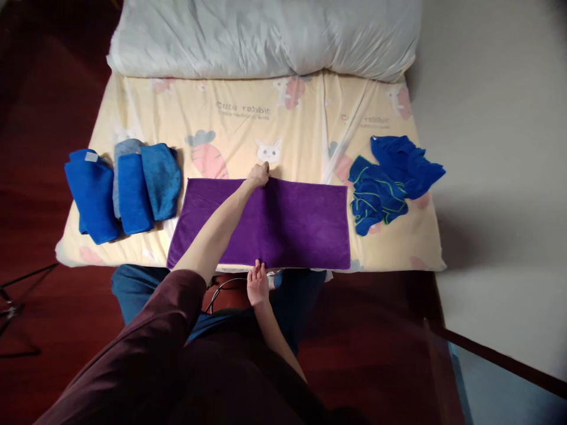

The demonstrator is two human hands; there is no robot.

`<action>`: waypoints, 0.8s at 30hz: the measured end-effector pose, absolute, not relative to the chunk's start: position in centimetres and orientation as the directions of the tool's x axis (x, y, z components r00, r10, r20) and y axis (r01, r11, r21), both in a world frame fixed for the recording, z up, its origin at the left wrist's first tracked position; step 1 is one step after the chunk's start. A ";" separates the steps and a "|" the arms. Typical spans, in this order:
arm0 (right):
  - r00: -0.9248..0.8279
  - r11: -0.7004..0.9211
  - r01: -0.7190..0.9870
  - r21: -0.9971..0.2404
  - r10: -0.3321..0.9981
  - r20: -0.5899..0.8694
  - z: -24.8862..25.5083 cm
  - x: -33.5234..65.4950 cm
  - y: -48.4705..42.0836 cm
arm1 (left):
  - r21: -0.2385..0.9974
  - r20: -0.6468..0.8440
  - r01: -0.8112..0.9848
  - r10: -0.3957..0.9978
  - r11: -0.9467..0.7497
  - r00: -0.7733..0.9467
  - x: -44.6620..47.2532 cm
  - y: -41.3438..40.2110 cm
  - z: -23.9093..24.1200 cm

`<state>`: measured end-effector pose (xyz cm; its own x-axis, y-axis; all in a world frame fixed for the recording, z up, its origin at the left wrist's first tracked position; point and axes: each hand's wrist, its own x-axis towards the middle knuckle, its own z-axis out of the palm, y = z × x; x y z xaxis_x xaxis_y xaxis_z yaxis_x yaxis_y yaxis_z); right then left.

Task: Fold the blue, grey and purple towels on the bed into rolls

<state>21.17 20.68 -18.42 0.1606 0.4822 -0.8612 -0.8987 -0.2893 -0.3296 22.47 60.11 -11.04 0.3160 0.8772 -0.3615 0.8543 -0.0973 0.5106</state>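
Note:
A purple towel (305,224) lies spread out crosswise along the bed's near edge, with a shaded crease down its middle. My left hand (259,175) reaches across it, fingers closed on the middle of the far edge. At the middle of the near edge is my right hand (257,284), its fingertips pinching the cloth there. The crease runs between both hands. The part of the towel under my left forearm is hidden.
Folded blue cloths (136,192) lie side by side at the left of the bed (177,112). Crumpled blue cloths (398,177), one green-edged, lie at the right. A pale quilt (266,38) lies across the back; a wall (496,147) borders the right side. Thin black stand legs (18,310) show at lower left.

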 end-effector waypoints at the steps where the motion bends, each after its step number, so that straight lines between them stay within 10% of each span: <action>1: 0.155 -0.304 -0.895 -0.327 0.475 -0.866 -18.5 21.1 20.4 | 0.518 -0.327 0.849 0.892 -0.109 0.314 22.5 60.2 -11.2; 13: 0.146 -0.418 -0.791 -0.446 0.579 -0.802 -17.9 21.3 22.1 | 0.370 -0.401 0.914 0.858 -0.169 0.321 21.6 59.4 -11.9; 24: 0.271 -0.377 -0.791 -0.482 0.491 -0.828 -17.6 20.4 21.3 | 0.499 -0.250 0.854 0.918 -0.151 0.308 21.5 60.4 -13.1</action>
<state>20.44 21.28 -17.58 0.2705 0.4907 -0.8283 -0.7913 -0.3767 -0.4816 21.52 60.38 -13.10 0.3081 0.9179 -0.2501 0.8536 -0.1506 0.4987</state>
